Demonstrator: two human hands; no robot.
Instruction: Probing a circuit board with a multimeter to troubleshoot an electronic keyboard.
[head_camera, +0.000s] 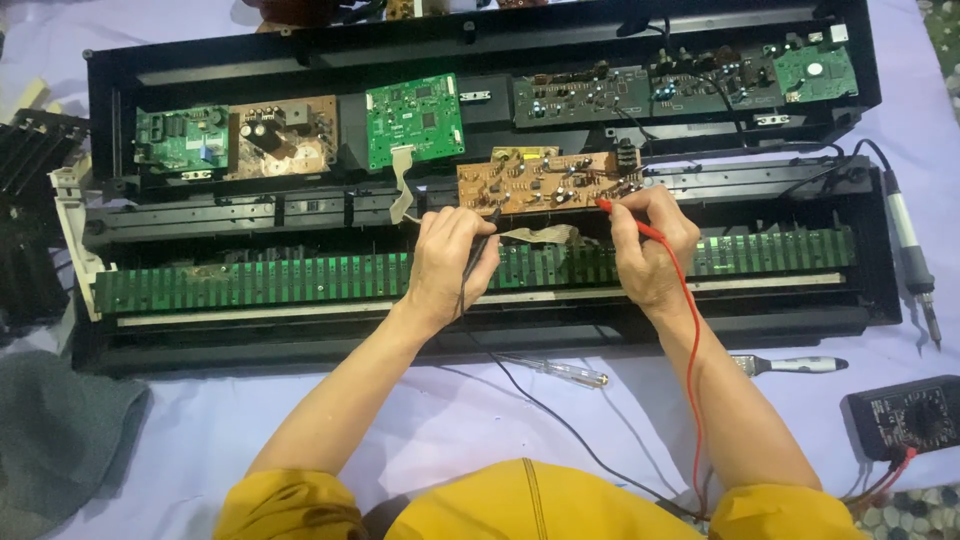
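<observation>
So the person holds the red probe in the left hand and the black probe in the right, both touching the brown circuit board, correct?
Not quite. The head view shows them swapped: the right hand holds the red probe, and the left hand holds the black probe. Both tips do touch the brown circuit board.

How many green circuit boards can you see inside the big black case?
3. One green circuit board is at the far left, one is left of the middle, and a small one is at the top right. Others may be hidden beneath parts.
</observation>
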